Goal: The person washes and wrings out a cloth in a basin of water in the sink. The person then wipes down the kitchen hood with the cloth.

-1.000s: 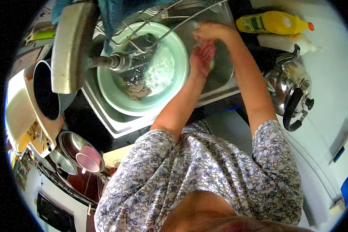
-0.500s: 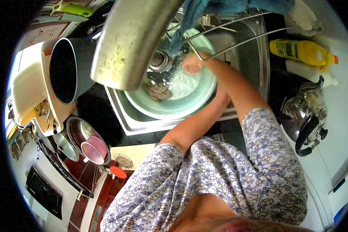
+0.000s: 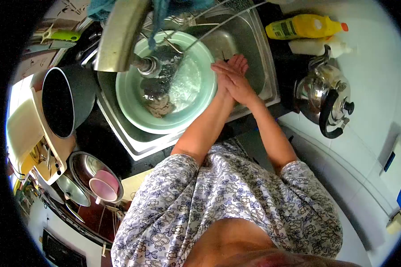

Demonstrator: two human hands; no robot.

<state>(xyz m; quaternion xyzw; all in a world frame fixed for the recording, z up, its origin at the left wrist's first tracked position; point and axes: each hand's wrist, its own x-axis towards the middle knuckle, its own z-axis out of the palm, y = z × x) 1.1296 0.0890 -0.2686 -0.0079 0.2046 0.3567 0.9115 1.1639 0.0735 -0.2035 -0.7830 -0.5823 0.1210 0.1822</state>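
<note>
My left hand (image 3: pixel 240 63) is at the right rim of the pale green basin (image 3: pixel 130 113), palm up with its fingers stretched out. Across its palm and wrist lies my right hand (image 3: pixel 239 88), fingers flat and touching it. I see nothing held between the two. The basin stands in the steel sink (image 3: pixel 263 58) with rippling water (image 3: pixel 187 86) in it. A crumpled greyish-brown cloth (image 3: pixel 159 107) lies in that water, with something dark beside it. Over the basin hangs the tap (image 3: pixel 116 42), its spray head (image 3: pixel 148 66) pointing down.
A teal cloth (image 3: pixel 158 20) hangs above the sink near metal wires. To the right are a yellow bottle (image 3: pixel 305 26) and a steel kettle (image 3: pixel 318 93). On the left stand a dark pot (image 3: pixel 82 100), a utensil holder (image 3: pixel 53 142) and a pink cup (image 3: pixel 104 184).
My hands have moved from over the basin to beyond its right rim, and now lie against each other. The view has shifted, so the basin and tap appear further left.
</note>
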